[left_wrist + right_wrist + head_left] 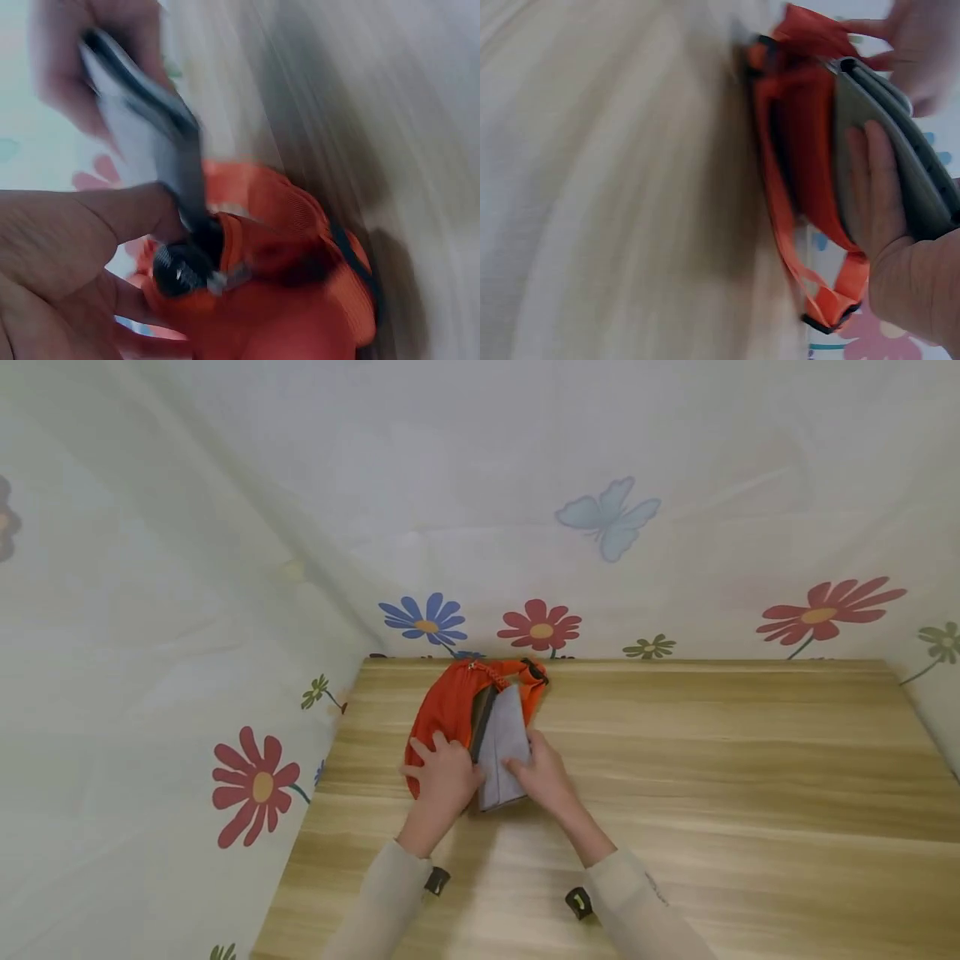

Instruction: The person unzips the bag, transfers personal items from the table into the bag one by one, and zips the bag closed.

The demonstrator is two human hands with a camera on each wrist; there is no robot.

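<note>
A red-orange waist bag with an orange strap and black buckle lies near the table's back edge. My left hand holds the bag by its front side, fingers spread over the fabric and thumb at the zipped opening. My right hand grips a flat, folded grey case, thumb on its near face and straight fingers along its other face in the right wrist view. One end of the case overlaps the bag's opening; the left wrist view shows the left thumb against it.
The wood-grain table extends to the right. Two small black objects appear beside the sleeve cuffs. A white cloth wall printed with flowers and a butterfly stands behind and to the left.
</note>
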